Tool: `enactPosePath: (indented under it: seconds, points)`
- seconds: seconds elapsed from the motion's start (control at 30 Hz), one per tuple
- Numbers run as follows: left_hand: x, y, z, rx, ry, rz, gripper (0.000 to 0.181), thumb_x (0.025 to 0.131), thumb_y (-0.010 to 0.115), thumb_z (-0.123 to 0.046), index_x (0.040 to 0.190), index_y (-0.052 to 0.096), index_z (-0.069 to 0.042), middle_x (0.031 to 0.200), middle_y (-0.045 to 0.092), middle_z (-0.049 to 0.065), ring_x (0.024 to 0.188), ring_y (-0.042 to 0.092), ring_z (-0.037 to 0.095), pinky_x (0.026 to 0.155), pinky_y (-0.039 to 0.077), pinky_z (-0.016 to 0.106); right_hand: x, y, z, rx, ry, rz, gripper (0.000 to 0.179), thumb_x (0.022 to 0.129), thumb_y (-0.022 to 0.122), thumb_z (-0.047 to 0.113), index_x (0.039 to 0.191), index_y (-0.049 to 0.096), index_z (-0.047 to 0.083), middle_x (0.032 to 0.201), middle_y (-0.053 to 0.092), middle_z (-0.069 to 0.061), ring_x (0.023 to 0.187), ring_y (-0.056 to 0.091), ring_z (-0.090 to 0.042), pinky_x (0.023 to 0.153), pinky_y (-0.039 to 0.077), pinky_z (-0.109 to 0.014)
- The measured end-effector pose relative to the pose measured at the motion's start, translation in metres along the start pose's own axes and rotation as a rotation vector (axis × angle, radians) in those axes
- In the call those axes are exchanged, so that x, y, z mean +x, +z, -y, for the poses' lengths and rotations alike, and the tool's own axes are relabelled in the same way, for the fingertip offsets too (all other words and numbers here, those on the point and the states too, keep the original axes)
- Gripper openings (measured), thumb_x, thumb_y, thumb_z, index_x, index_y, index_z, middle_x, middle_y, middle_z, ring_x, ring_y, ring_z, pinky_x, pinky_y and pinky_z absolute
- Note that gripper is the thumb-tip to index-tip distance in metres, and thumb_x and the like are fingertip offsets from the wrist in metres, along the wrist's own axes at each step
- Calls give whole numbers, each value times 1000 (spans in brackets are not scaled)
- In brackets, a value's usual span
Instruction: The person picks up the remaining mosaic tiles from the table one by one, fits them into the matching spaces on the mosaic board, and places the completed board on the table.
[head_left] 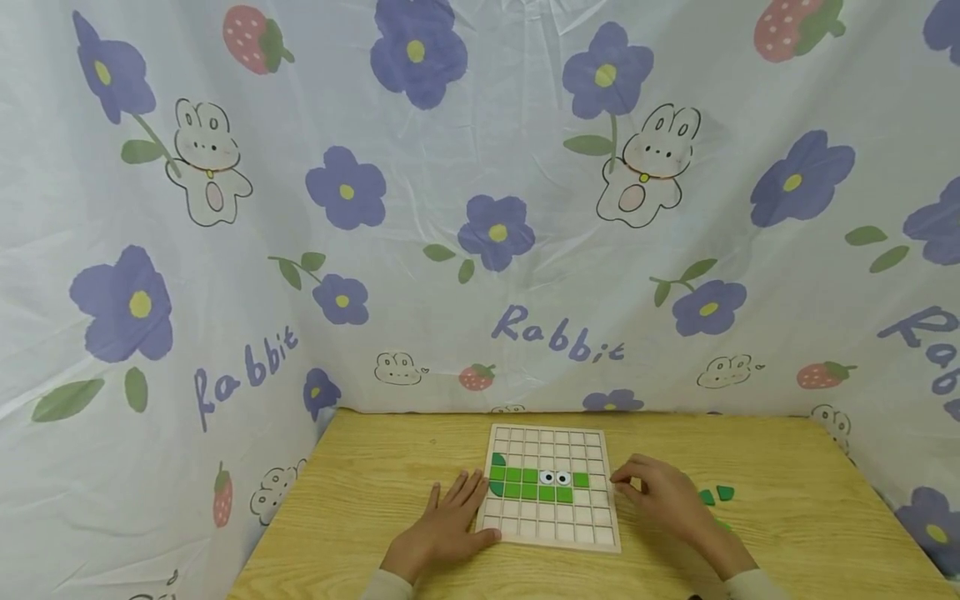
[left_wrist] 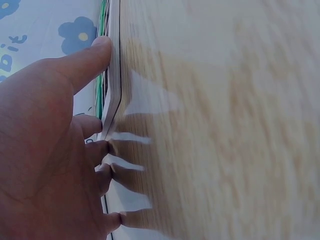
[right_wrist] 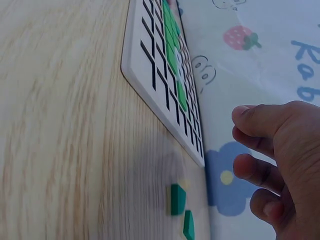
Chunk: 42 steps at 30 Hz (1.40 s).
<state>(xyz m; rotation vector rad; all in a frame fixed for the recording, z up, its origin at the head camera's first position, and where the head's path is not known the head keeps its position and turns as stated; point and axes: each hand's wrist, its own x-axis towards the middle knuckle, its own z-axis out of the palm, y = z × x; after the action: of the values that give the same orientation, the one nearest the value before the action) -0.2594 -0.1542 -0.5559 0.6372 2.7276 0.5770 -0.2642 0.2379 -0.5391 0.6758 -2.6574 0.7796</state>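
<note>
A pale wooden grid board (head_left: 558,531) lies on the table, with green square tiles (head_left: 529,492), two eye tiles (head_left: 555,477) and darker green rounded tiles (head_left: 498,459) set in it. My left hand (head_left: 450,525) rests along its left edge, fingers spread and the thumb over the front left corner. In the left wrist view, the thumb (left_wrist: 95,55) lies against the board's side. My right hand (head_left: 663,496) hovers just off the board's right edge. Its thumb (right_wrist: 260,117) and index finger meet, the other fingers are curled, and nothing shows between them.
Loose green pieces lie on the wooden table (head_left: 810,500) beyond my right hand: two dark ones, including a rounded piece (head_left: 725,492), and a lighter piece (head_left: 723,526) partly behind the wrist. A white patterned curtain (head_left: 480,275) hangs at the back and sides.
</note>
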Motion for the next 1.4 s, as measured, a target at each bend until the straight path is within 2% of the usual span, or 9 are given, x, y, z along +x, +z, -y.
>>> enactPosePath:
  seconds: [0.27, 0.47, 0.67, 0.8, 1.0, 1.23, 1.4]
  points:
    - [-1, -1, -1, -4, -2, 4, 93, 104, 57, -63, 172, 20, -12, 181, 14, 11, 167, 11, 39, 128, 5, 74, -15, -21, -15, -14, 15, -63, 9, 91, 84, 11, 98, 82, 16, 92, 70, 13, 61, 43, 9, 52, 42, -19]
    - [-1, -2, -1, -20, 18, 6, 95, 104, 56, -65, 172, 19, -11, 180, 14, 13, 167, 11, 41, 127, 4, 76, -28, -39, -25, -77, 47, -113, 11, 89, 86, 13, 95, 80, 20, 87, 64, 18, 61, 38, 9, 52, 38, -19]
    - [-1, -3, -1, -39, 17, 20, 95, 104, 56, -64, 172, 19, -10, 180, 12, 14, 167, 8, 42, 126, 2, 78, -41, -51, -37, -126, 72, -125, 11, 89, 86, 13, 95, 80, 20, 88, 66, 17, 61, 38, 10, 52, 38, -20]
    - [0, -1, 0, -29, 10, 12, 94, 104, 55, -65, 172, 20, -11, 181, 14, 11, 167, 10, 40, 128, 3, 75, -50, -56, -45, -129, 111, -99, 11, 89, 86, 13, 96, 81, 19, 88, 68, 16, 62, 39, 9, 53, 39, -20]
    - [-2, -2, 1, -56, 37, 4, 96, 103, 53, -68, 172, 18, -11, 180, 12, 14, 167, 8, 41, 125, 1, 79, -62, -63, -54, -121, 188, -42, 9, 91, 85, 16, 98, 81, 19, 88, 68, 16, 63, 43, 8, 53, 41, -21]
    - [-2, -5, -2, -24, 22, 9, 95, 104, 57, -63, 172, 20, -10, 180, 15, 13, 167, 11, 42, 126, 4, 77, -73, -68, -63, -85, 275, 37, 6, 95, 81, 22, 101, 80, 21, 91, 67, 15, 64, 46, 6, 56, 43, -22]
    - [2, 2, 7, -58, 46, -4, 98, 102, 54, -70, 173, 16, -14, 181, 12, 12, 168, 7, 40, 124, 2, 79, -79, -72, -66, -73, 308, 84, 10, 98, 79, 25, 106, 80, 19, 93, 67, 14, 69, 49, 7, 58, 45, -23]
